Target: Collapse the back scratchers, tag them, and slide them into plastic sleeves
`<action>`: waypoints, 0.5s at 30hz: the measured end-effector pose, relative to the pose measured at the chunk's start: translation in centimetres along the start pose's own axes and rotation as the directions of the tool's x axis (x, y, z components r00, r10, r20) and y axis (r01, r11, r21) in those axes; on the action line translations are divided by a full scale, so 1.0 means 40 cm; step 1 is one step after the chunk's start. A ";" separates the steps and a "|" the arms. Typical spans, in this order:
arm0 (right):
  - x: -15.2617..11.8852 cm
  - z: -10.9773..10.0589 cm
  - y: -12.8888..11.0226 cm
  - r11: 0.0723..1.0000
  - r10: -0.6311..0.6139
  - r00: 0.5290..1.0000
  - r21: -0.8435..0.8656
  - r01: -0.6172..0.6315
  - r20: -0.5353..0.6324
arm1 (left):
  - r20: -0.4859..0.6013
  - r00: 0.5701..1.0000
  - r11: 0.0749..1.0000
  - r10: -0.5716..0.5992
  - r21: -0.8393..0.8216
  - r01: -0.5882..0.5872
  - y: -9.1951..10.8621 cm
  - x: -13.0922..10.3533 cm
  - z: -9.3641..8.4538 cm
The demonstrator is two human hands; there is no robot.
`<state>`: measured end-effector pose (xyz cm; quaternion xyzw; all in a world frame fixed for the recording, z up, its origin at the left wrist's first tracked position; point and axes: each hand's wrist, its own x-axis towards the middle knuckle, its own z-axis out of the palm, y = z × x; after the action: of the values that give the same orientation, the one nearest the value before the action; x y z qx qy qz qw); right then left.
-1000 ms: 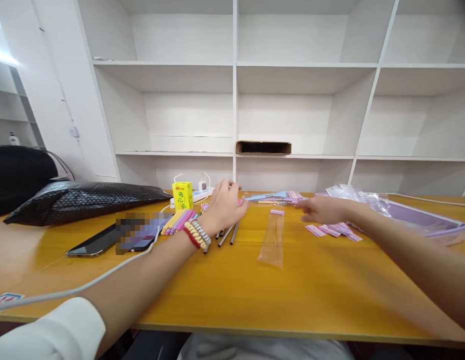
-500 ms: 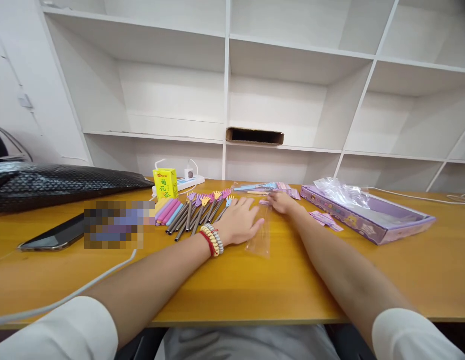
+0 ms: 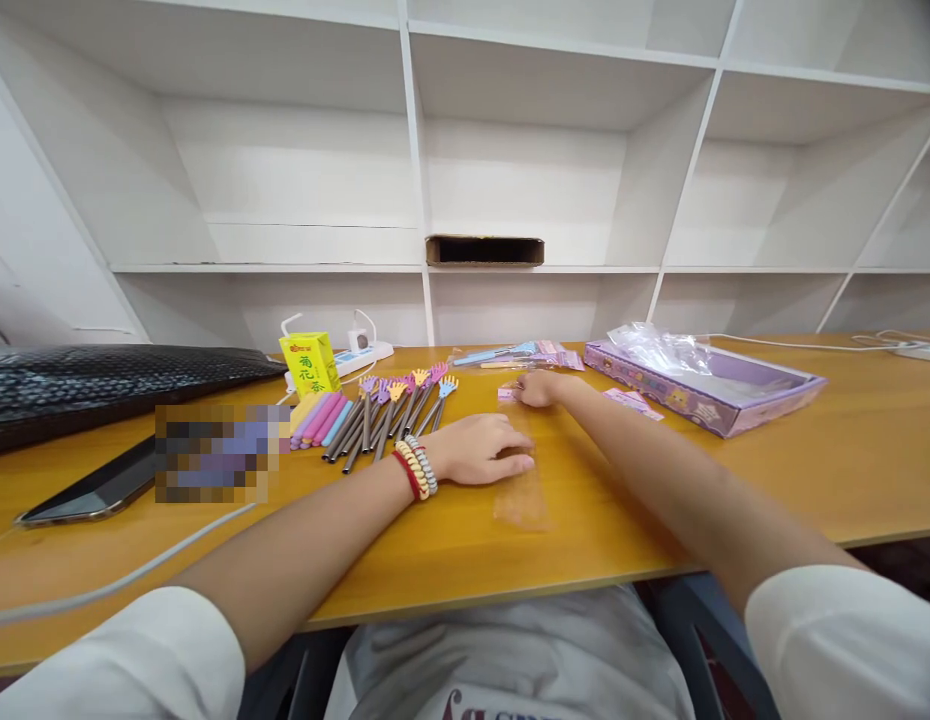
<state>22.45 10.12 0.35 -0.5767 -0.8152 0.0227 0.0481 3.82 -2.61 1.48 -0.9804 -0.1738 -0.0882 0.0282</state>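
A clear plastic bag (image 3: 521, 508) lies flat on the table in front of me, with a pink strip at its far end. My left hand (image 3: 486, 450) rests on the bag's left side, fingers stretched out. At the bag's far end, my right hand (image 3: 538, 388) has its fingers curled closed at the pink strip; the fingertips are partly hidden. Left of the bag lies a row of back scratchers (image 3: 390, 415) with metal rods and small hand-shaped heads in purple, orange, pink and blue. Their soft coloured handles (image 3: 321, 420) point left.
A purple box tray (image 3: 724, 415) holding crumpled clear plastic (image 3: 656, 350) stands at the right. Pink cards (image 3: 631, 402) lie beside it. Packaged back scratchers (image 3: 521, 354) lie at the back. A yellow drink carton (image 3: 310, 365), a phone (image 3: 97, 485) and a white cable (image 3: 120, 582) are leftward.
My left hand has drawn back a little toward me and its fingers lie lower over the bag. My right hand stays at the bag's far end. The camera view has shifted.
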 end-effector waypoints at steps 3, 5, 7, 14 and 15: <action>-0.029 0.014 -0.006 1.000 0.007 0.999 -0.001 -0.007 -0.036 | -0.049 0.998 0.999 -0.034 0.028 0.036 0.001 0.003 0.008; -0.052 0.027 -0.004 0.999 0.032 0.995 0.007 -0.031 -0.097 | -0.073 0.996 0.997 -0.047 0.059 0.051 -0.001 0.003 0.015; -0.072 0.035 -0.003 1.000 0.011 0.986 0.020 -0.008 -0.165 | -0.078 0.994 0.994 -0.077 0.074 0.083 -0.005 0.001 0.021; -0.077 0.039 -0.046 0.970 -0.244 0.933 -0.074 0.233 -0.265 | 0.126 0.963 0.970 -0.239 -0.002 0.242 -0.023 -0.008 0.031; -0.074 0.040 -0.051 0.968 -0.252 0.937 -0.083 0.238 -0.242 | 0.124 0.964 0.972 -0.235 0.002 0.237 -0.023 -0.008 0.031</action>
<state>21.36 6.70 -1.21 -0.4700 -0.8684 -0.0775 0.1379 3.41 -1.74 0.23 -0.9565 -0.2901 -0.0314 0.0002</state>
